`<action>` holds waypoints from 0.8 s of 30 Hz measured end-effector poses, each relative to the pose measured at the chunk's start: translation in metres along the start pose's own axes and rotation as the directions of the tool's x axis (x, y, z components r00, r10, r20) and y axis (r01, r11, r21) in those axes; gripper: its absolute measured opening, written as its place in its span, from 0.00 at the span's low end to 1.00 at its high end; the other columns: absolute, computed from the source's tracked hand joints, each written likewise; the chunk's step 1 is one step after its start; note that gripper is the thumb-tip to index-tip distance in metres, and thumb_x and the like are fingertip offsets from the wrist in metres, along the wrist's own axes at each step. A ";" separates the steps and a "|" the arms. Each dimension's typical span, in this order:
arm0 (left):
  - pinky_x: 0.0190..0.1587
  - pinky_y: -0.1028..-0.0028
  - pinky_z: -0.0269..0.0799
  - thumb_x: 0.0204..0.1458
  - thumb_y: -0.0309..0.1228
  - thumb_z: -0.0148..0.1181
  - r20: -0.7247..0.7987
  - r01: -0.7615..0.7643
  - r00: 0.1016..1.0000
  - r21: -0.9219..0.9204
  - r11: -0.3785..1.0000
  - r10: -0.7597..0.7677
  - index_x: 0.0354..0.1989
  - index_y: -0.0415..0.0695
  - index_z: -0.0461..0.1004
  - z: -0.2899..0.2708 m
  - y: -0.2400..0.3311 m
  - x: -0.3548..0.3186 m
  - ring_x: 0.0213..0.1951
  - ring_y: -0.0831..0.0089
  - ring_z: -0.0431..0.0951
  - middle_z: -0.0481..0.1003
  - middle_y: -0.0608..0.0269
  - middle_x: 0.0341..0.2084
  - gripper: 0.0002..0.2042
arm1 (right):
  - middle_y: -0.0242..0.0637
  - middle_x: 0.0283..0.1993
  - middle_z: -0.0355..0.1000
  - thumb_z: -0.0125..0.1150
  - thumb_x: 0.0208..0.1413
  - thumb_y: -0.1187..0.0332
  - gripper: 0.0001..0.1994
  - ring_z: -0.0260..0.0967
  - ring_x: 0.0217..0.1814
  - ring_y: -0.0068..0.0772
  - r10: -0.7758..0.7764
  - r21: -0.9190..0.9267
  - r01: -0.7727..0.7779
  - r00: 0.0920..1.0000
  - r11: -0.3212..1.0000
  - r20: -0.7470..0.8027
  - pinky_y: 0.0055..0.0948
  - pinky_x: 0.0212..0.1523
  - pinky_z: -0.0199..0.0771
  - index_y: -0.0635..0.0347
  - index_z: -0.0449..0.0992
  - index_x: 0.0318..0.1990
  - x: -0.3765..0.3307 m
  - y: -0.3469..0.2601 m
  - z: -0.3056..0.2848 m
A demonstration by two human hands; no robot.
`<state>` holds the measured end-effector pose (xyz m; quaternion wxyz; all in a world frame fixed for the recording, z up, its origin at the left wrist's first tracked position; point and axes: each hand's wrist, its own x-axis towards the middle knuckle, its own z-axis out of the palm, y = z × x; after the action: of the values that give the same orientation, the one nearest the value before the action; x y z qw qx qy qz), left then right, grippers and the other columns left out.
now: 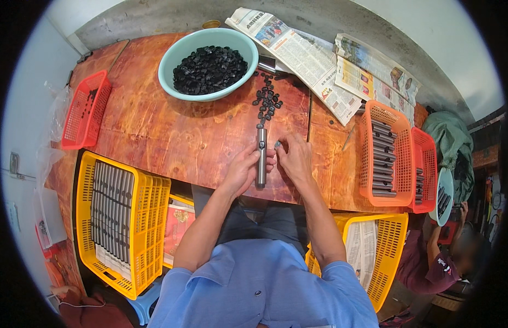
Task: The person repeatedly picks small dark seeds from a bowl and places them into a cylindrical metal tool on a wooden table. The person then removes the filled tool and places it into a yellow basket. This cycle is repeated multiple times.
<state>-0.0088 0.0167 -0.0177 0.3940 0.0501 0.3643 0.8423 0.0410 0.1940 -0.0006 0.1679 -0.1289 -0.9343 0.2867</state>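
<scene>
My left hand is closed around a grey metal tube, which stands out lengthwise from me over the table's near part. A black oval piece sits on the tube's upper side. Just right of the tube, my right hand pinches a small dark piece between thumb and fingertips; its exact kind is too small to tell. Past the tube's far end lies a loose scatter of black oval plastic pieces. Behind them to the left, a pale green basin holds a heap of similar black pieces.
Newspapers lie at the back right of the wooden table. Orange baskets with tubes stand at right, a red basket at left. Yellow crates flank me below, the left one full of tubes. Another person sits at right.
</scene>
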 end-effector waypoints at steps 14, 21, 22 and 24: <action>0.51 0.62 0.80 0.68 0.30 0.53 -0.002 -0.021 1.000 -0.013 1.000 0.021 0.66 0.32 0.62 0.002 -0.001 0.000 0.46 0.60 0.80 0.75 0.47 0.50 0.21 | 0.45 0.41 0.74 0.67 0.52 0.70 0.10 0.73 0.47 0.51 -0.063 0.015 0.063 0.998 0.998 -0.012 0.45 0.49 0.66 0.60 0.80 0.43 -0.002 0.007 0.003; 0.54 0.64 0.79 0.70 0.28 0.50 0.029 0.008 1.000 -0.030 1.000 -0.007 0.71 0.36 0.58 -0.008 -0.005 0.002 0.50 0.65 0.79 0.74 0.53 0.53 0.23 | 0.40 0.39 0.75 0.70 0.50 0.71 0.11 0.75 0.41 0.44 -0.097 0.303 0.116 0.992 0.946 -0.078 0.39 0.46 0.69 0.59 0.81 0.42 -0.006 -0.013 -0.012; 0.55 0.64 0.79 0.70 0.28 0.51 0.030 0.005 1.000 -0.030 1.000 -0.004 0.72 0.36 0.58 -0.007 -0.005 0.002 0.51 0.65 0.79 0.74 0.53 0.54 0.24 | 0.40 0.39 0.76 0.70 0.51 0.71 0.11 0.75 0.41 0.43 -0.162 0.264 0.180 0.983 0.948 -0.087 0.38 0.46 0.69 0.59 0.81 0.43 -0.006 -0.017 -0.014; 0.57 0.65 0.77 0.70 0.28 0.52 0.008 -0.013 1.000 -0.029 0.999 0.013 0.70 0.35 0.61 0.000 -0.002 0.000 0.53 0.66 0.79 0.75 0.53 0.54 0.22 | 0.39 0.39 0.76 0.69 0.51 0.71 0.12 0.75 0.41 0.43 -0.293 0.181 0.307 0.951 0.934 -0.100 0.38 0.46 0.68 0.59 0.81 0.44 -0.006 -0.023 -0.015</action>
<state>-0.0075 0.0175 -0.0190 0.3909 0.0502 0.3499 0.8498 0.0493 0.1813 0.0231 0.2547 0.0221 -0.9041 0.3425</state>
